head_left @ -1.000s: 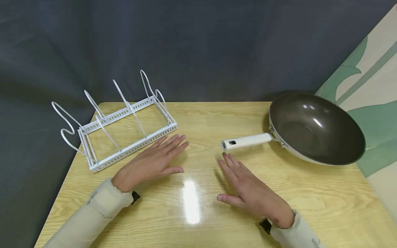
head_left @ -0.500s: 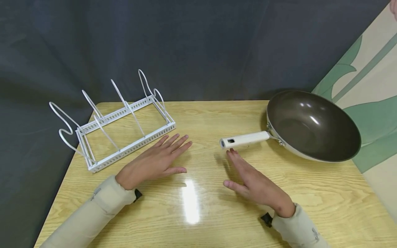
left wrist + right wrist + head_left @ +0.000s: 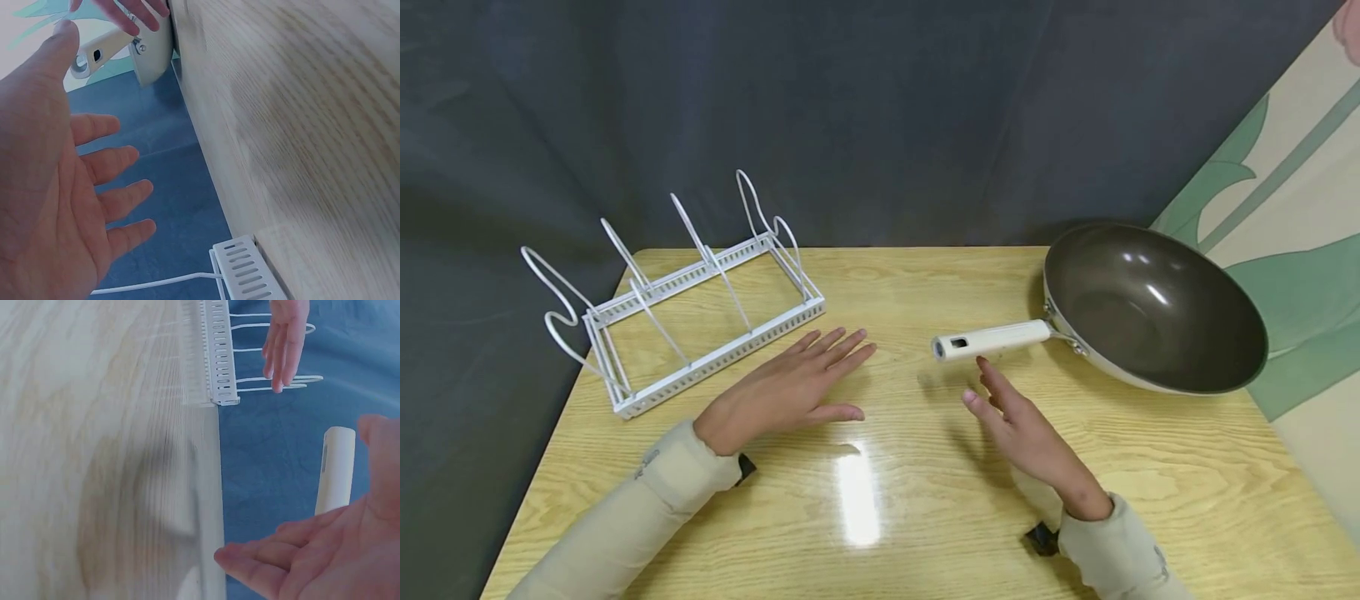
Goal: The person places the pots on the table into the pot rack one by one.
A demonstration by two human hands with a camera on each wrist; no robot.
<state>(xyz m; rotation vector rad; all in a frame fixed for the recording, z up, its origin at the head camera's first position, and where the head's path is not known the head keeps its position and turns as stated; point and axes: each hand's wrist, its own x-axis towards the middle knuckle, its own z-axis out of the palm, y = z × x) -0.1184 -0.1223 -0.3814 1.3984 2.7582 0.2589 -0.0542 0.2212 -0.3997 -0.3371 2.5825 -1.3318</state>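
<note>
A wok [image 3: 1150, 308] with a dark inside and a cream outside sits at the right of the table, its white handle [image 3: 996, 338] pointing left. Just below that handle in the head view is my right hand [image 3: 1026, 433], palm turned inward, thumb and fingers apart and holding nothing. To the left stands a white wire pan rack [image 3: 715, 333] with several upright loops. My left hand [image 3: 790, 392] hovers by the rack's front right corner, fingers spread, nothing held. In the left wrist view, its fingers [image 3: 122, 200] reach out over bare space, with the rack's slotted rail [image 3: 247, 269] below.
The wooden table [image 3: 910, 517] carries both things. A dark cloth [image 3: 887, 125] hangs behind its back edge and down its left side. At the right, a patterned cloth [image 3: 1300, 325] with green leaves borders the table, close to the wok.
My right hand has turned from palm down to palm inward and shifted slightly right, under the handle. The left hand has drifted a little to the right. Rack and wok stay put.
</note>
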